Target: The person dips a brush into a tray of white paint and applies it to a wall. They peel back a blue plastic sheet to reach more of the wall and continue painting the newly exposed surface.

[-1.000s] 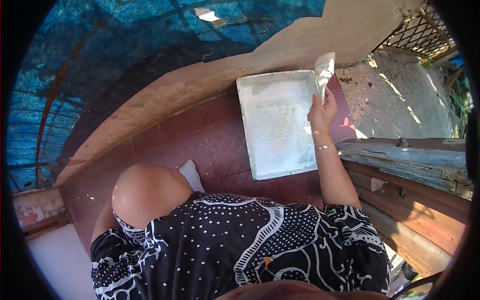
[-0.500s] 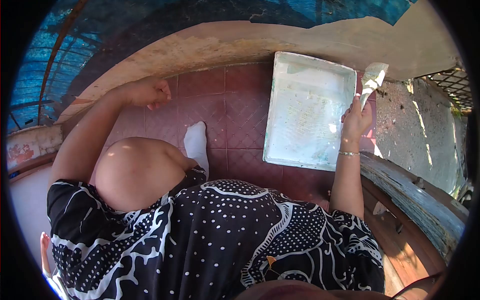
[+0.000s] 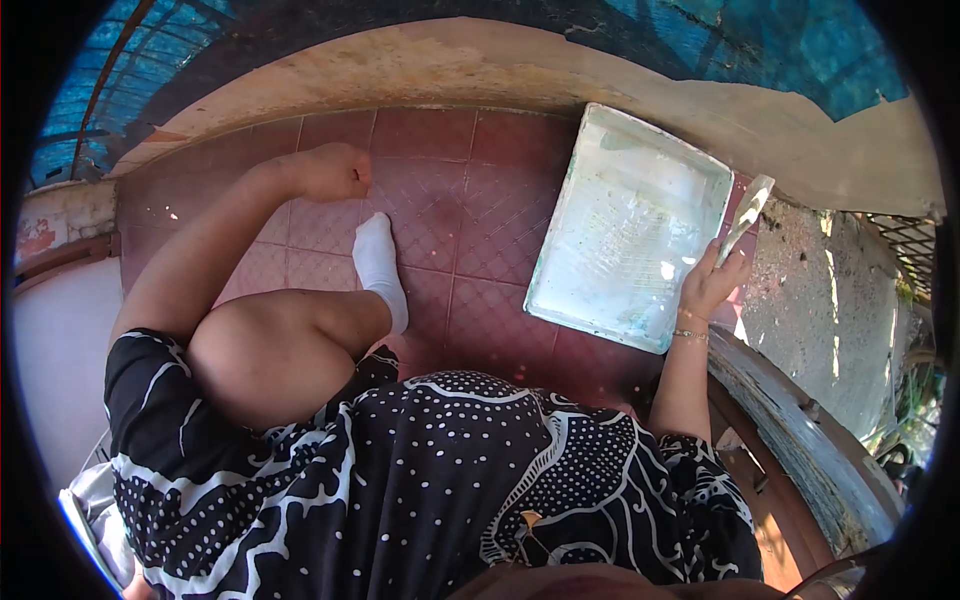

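A paintbrush [image 3: 746, 214] coated in white points up and away from my right hand [image 3: 713, 285], whose fingers are closed around its handle. That hand is at the right edge of a white paint tray [image 3: 563, 232], and the bristles reach out past the tray's upper right corner. White paint covers the tray's bottom, with a ribbed, streaked patch in the middle. On the left, my left hand [image 3: 335, 172] is curled into a loose fist above the red tiles, with nothing visible in it.
Red patterned floor tiles [image 3: 425, 215] surround my foot in a white sock [image 3: 377, 262]. A low plastered wall [image 3: 400, 72] curves behind, below blue sheeting [image 3: 640, 30]. Rough grey concrete [image 3: 800, 290] and a weathered wooden plank [image 3: 790, 420] are on the right.
The view has shifted a little and turned. My left hand has moved right and closed tighter; the right hand still grips the paintbrush, now lower in view, with the brush turned more edge-on.
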A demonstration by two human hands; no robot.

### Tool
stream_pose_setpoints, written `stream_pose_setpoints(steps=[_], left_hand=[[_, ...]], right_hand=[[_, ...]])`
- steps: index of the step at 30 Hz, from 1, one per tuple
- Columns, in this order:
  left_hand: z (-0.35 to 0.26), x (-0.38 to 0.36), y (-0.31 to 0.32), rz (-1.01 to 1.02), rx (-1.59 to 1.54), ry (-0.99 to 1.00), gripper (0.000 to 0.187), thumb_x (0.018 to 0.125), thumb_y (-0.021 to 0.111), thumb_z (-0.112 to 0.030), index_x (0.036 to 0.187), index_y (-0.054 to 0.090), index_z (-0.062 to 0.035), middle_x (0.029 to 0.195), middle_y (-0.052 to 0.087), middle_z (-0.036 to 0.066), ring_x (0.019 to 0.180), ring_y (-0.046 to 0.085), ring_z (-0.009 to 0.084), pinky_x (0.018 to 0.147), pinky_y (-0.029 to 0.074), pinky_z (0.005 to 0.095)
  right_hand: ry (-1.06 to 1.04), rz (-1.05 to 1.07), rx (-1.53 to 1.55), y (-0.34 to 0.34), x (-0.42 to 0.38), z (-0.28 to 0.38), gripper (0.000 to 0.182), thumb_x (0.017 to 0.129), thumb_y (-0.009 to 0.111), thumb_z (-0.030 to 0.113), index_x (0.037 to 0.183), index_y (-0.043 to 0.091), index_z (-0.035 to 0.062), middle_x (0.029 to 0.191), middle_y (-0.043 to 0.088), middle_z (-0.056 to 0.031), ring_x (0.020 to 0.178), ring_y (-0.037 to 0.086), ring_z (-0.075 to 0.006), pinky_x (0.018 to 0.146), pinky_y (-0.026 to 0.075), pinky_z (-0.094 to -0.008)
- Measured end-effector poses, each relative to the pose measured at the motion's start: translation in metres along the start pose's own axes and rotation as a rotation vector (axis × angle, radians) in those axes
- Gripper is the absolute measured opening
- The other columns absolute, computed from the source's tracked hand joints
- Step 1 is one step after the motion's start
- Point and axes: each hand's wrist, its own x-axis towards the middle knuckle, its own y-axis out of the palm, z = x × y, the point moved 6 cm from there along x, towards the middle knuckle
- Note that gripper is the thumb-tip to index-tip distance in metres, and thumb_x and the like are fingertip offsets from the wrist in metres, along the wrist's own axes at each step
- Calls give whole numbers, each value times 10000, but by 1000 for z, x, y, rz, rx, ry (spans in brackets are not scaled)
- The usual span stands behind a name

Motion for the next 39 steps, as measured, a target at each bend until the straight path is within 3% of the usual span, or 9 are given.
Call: stream_pose_setpoints(steps=[4, 6, 11, 16, 18, 20, 29, 34, 39], left_hand=[[-23, -4, 10, -42, -87, -12, 231, 824, 607, -197, 972, 620, -20, 904, 642, 128, 846, 614, 228, 741, 488, 346], [-54, -22, 16, 27, -33, 173, 237, 820, 600, -192, 982, 621, -20, 910, 642, 125, 843, 612, 227, 739, 488, 345], [-118, -53, 32, 164, -301, 267, 220, 812, 589, -181, 956, 634, -21, 934, 653, 143, 858, 616, 244, 735, 478, 346], [-118, 23, 82, 54, -202, 453, 201, 791, 610, -168, 927, 633, -22, 921, 657, 138, 840, 620, 248, 714, 483, 346], [-93, 27, 99, 146, -181, 208, 201, 775, 630, -165, 916, 631, -22, 923, 658, 147, 836, 623, 243, 715, 489, 345], [-57, 36, 96, -61, -173, 162, 211, 768, 645, -163, 926, 633, -23, 908, 654, 139, 826, 621, 221, 717, 491, 328], [-26, 27, 120, 151, -366, 224, 198, 824, 624, -165, 959, 622, -21, 887, 639, 69, 818, 594, 153, 723, 478, 286], [-18, 36, 118, 136, -405, 277, 187, 826, 640, -153, 961, 616, -26, 896, 632, 55, 829, 582, 129, 722, 472, 269], [-13, 60, 141, 222, -502, 293, 207, 838, 636, -124, 1012, 597, -20, 951, 631, 56, 894, 577, 124, 766, 468, 250]], right_hand=[[-7, 13, 39, 4, 0, 0, 314, 889, 572, 192, 1021, 497, -83, 1061, 439, -238, 963, 457, -387, 856, 370, -448], [29, -5, 26, 4, -1, -7, 314, 891, 570, 195, 1018, 504, -85, 1036, 452, -239, 961, 455, -386, 852, 368, -451], [67, -12, -7, 3, -4, -9, 298, 882, 566, 204, 909, 520, -90, 974, 491, -246, 913, 471, -385, 819, 376, -465], [-16, -80, 23, 4, -4, 1, 306, 883, 554, 216, 904, 522, -87, 930, 495, -255, 894, 473, -397, 813, 367, -475], [57, -64, -20, 1, -2, -6, 318, 887, 545, 227, 917, 524, -89, 920, 497, -250, 890, 472, -402, 813, 361, -474], [120, -91, 39, -1, -4, 2, 334, 887, 542, 232, 936, 524, -98, 920, 504, -244, 897, 472, -404, 816, 359, -471], [136, -12, -34, 12, -19, -27, 333, 871, 551, 220, 929, 527, -108, 939, 516, -256, 935, 474, -401, 825, 367, -464], [89, -92, -64, 26, -31, -25, 302, 865, 546, 181, 930, 516, -113, 890, 507, -249, 853, 476, -402, 781, 364, -485], [40, -186, 9, 32, -50, 3, 272, 859, 580, 189, 835, 524, -77, 842, 532, -235, 800, 503, -399, 743, 392, -449]])
